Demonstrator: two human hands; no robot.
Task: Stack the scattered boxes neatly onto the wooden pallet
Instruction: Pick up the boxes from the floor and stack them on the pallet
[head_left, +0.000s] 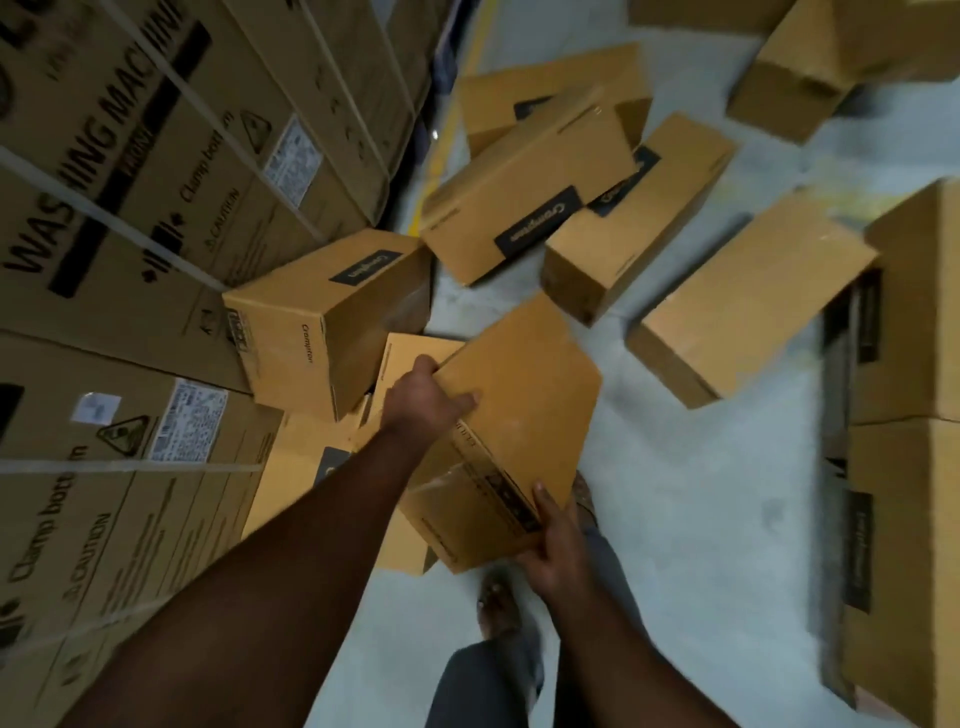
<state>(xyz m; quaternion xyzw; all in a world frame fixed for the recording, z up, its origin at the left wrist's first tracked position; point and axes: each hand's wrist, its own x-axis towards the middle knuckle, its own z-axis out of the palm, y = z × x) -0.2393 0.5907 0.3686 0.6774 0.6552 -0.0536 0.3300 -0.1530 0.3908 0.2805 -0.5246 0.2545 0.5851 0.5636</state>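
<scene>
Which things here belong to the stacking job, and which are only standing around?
Job:
- held box, gripped by left hand and right hand
- scattered boxes on the floor

Standing around:
- washing machine cartons

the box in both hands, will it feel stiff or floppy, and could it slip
The box looks stiff: its faces are flat and its edges sharp. It is probably not heavy for its size, since the left hand and right hand hold it tilted by opposite ends. The smooth cardboard could slip.
</scene>
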